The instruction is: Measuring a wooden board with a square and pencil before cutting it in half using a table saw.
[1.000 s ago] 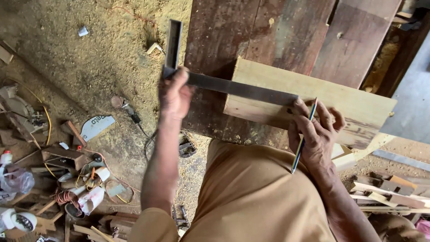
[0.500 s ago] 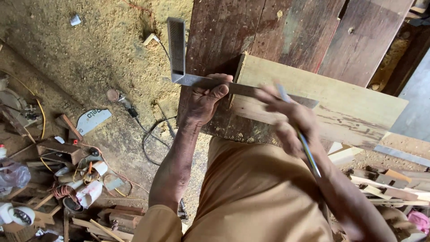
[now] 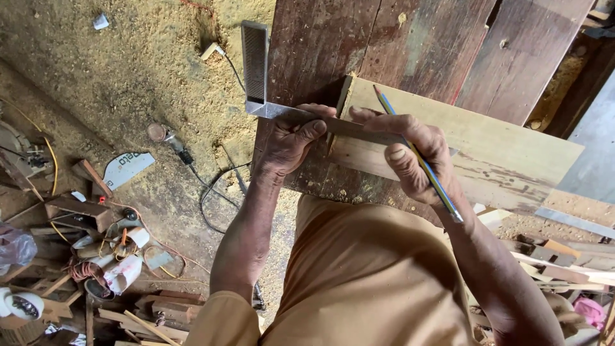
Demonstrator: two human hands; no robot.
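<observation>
Pale, unfinished wood forms the flat rectangular board [image 3: 487,144] that lies across the dark, worn plank desk [image 3: 359,45] in the head view. A metal try square with a ribbed dark stock [image 3: 255,61] is laid against the board: the stock stands off the board's left end over the desk edge, and the thin steel blade runs rightward across the board's near face.

The left hand [image 3: 288,144] is closed on the square at the corner where blade meets stock, thumb on top of the blade, fingers curled beneath, pressing it to the board's left end.

The right hand [image 3: 410,150] is clamped on a slim yellow and blue pencil [image 3: 419,160], held between thumb and fingers. The pencil tip points up and to the left, resting on the board's top face near its left end, just beside the blade. The fingertips of this hand touch the board and the blade.

Both forearms extend from tan short sleeves over a tan garment [image 3: 365,282].

Left of the desk, the sawdust-covered floor [image 3: 128,70] carries a black cable [image 3: 214,192], wood offcuts [image 3: 83,208] and white plastic cups [image 3: 122,269]
</observation>
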